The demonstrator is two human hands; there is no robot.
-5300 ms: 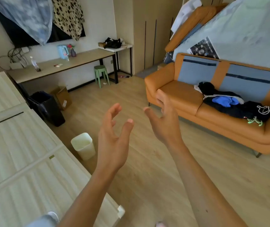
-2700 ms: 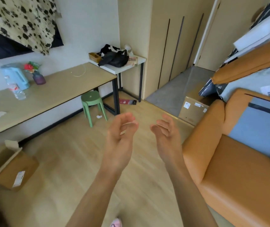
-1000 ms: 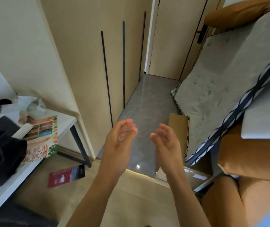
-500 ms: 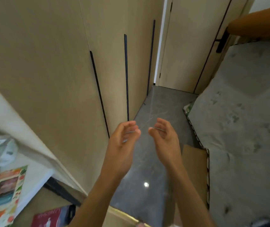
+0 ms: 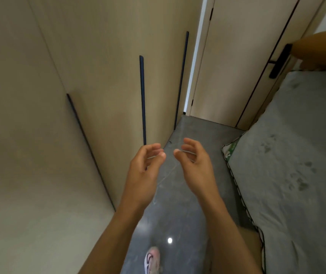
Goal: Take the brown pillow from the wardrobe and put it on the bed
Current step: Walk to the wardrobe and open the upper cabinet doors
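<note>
The beige wardrobe [image 5: 102, 80] fills the left side, its doors closed, with dark vertical handle strips [image 5: 142, 99] between them. My left hand [image 5: 145, 173] and my right hand [image 5: 194, 167] hover side by side in front of me over the grey floor, fingers loosely curled and apart, holding nothing. The left hand is just right of the middle handle strip, not touching the doors. No brown pillow shows here; an orange-brown cushion edge [image 5: 320, 50] peeks in at the top right.
A grey mattress [image 5: 296, 165] leans along the right, narrowing the grey floor passage [image 5: 178, 214]. A closed beige door with a black handle [image 5: 279, 61] stands ahead. My shoe [image 5: 152, 260] shows at the bottom.
I walked from the living room past the desk and sofa into the corridor. The wardrobe doors are now closer on my left; both hands stay raised and empty.
</note>
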